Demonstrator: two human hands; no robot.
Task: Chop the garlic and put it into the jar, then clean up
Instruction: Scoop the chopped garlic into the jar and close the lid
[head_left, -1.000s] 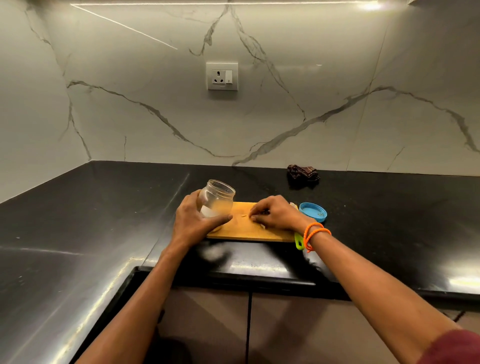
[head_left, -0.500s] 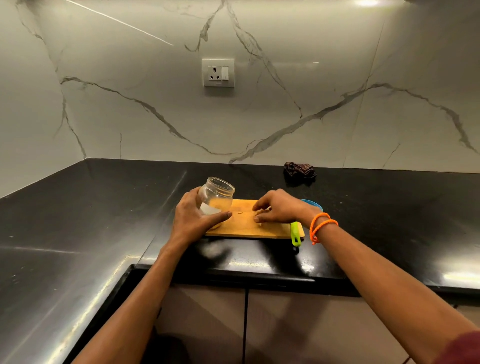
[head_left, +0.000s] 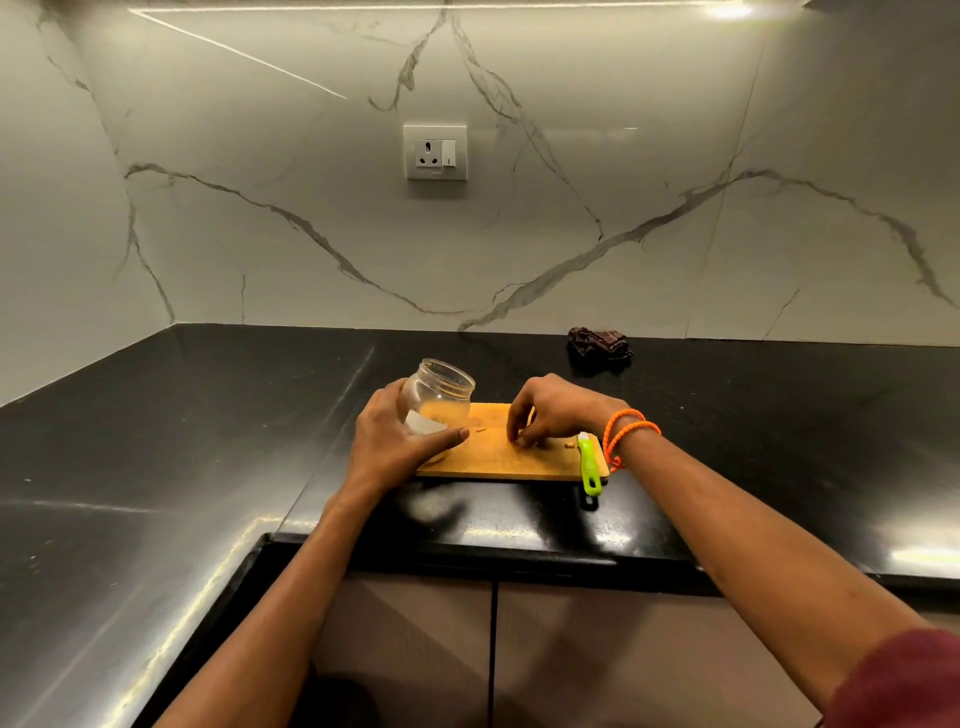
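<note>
Left hand (head_left: 387, 441) wrapped round glass jar (head_left: 437, 402), jar tilted, mouth toward board, resting at left end of wooden chopping board (head_left: 498, 457). Right hand (head_left: 558, 410) hovers low over board centre, fingertips curled together, pinching small garlic piece (head_left: 521, 441). More garlic bits (head_left: 479, 429) loose on board near left thumb. Green-handled knife (head_left: 589, 465) lies at board's right edge. Dark cloth (head_left: 597, 343) bunched on black surface (head_left: 208, 415) near wall.
</note>
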